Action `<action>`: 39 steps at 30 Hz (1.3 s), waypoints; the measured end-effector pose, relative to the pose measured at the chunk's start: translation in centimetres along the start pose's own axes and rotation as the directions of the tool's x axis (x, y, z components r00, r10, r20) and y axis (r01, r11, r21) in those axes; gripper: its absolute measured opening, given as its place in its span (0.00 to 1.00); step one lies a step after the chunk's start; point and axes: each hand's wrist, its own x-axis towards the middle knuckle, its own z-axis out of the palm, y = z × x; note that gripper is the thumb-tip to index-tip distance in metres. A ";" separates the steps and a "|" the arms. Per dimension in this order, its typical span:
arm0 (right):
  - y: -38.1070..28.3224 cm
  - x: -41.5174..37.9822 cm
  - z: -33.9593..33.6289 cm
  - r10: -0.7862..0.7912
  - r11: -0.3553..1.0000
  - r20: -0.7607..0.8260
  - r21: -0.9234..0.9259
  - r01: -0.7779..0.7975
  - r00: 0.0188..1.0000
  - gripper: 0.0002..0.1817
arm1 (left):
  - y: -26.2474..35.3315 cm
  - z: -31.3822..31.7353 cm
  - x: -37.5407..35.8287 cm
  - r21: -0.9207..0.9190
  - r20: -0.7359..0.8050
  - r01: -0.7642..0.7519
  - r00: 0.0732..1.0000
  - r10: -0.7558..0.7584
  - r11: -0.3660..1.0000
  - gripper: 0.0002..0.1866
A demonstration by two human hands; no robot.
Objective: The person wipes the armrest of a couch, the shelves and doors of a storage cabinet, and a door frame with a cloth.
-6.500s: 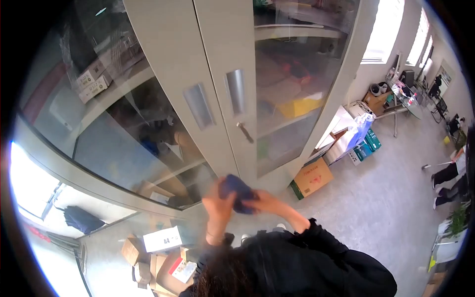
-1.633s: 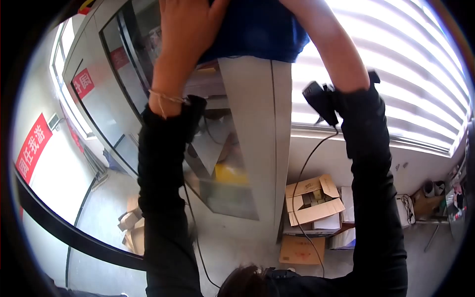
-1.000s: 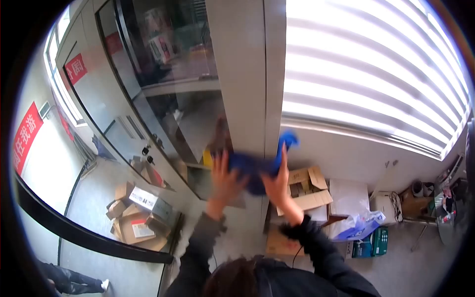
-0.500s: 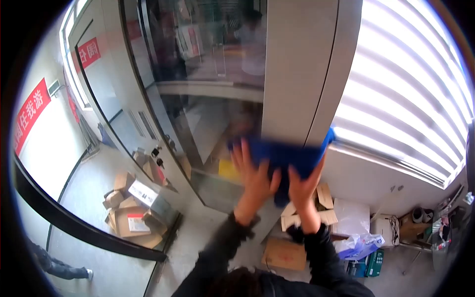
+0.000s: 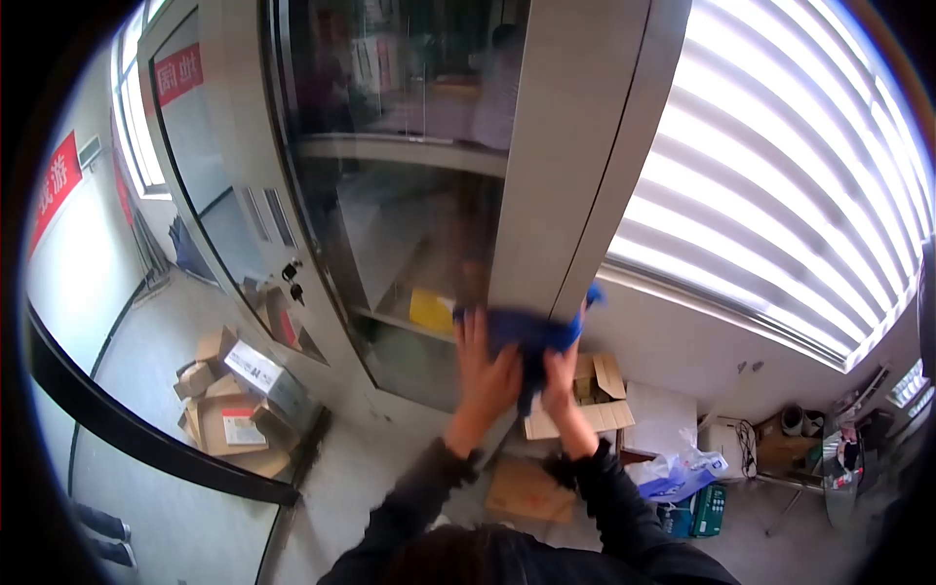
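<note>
A dark blue cloth (image 5: 526, 334) is against the lower edge of the glass-fronted cabinet door (image 5: 409, 224), across its pale frame. My left hand (image 5: 485, 378) holds the cloth's left side, fingers pointing up and partly over it. My right hand (image 5: 562, 382) grips the right side, with a brighter blue corner sticking up beyond its fingers. The cloth is smeared by motion, and part of it is hidden behind my hands. Behind the glass, a yellow item (image 5: 431, 310) shows low down near my left fingertips.
Keys (image 5: 292, 278) hang from the lock of the adjacent door at left. Cardboard pieces (image 5: 229, 414) show on the glassy left side. An open carton (image 5: 585, 414), a flat cardboard box (image 5: 531, 487) and a plastic bag (image 5: 678, 475) lie below right. A blind-covered window (image 5: 770, 185) is at right.
Both hands and the blue cloth have moved lower on the cabinet front. The cloth looks more bunched between them, and the camera view has shifted slightly.
</note>
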 end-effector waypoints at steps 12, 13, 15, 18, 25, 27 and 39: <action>10.1 -5.9 -4.3 0.111 0.910 -0.098 -0.390 -0.141 0.989 0.46 | -4.2 8.0 -8.6 0.164 -0.176 0.045 0.984 -0.016 0.985 0.21; 13.2 -9.1 -6.1 0.201 0.832 -0.048 -0.518 -0.196 0.978 0.46 | -5.4 8.8 -12.3 0.153 -0.111 0.119 0.989 -0.102 0.981 0.21; 17.2 -14.4 -7.5 0.309 0.872 -0.068 -0.379 -0.311 0.949 0.44 | -8.1 9.3 -18.2 0.275 0.003 0.004 1.000 -0.005 0.961 0.17; 15.8 -14.8 -6.6 0.364 0.862 -0.040 -0.364 -0.353 0.931 0.43 | -7.6 6.6 -20.4 0.249 0.211 -0.045 0.977 -0.009 0.967 0.11; -1.3 -1.4 -0.3 0.064 0.942 0.048 -0.333 -0.045 0.997 0.50 | -1.1 -0.3 -3.4 0.231 0.134 0.049 0.988 -0.081 0.972 0.11; -6.4 4.1 1.6 -0.202 0.822 0.089 -0.526 0.218 0.975 0.50 | 2.3 -0.4 3.5 0.197 -0.075 0.177 0.983 -0.165 0.964 0.15; 4.5 -3.2 -0.2 -0.232 0.792 -0.048 -0.590 0.160 0.972 0.44 | -3.9 5.6 -5.3 0.223 -0.180 0.005 0.983 0.036 0.975 0.30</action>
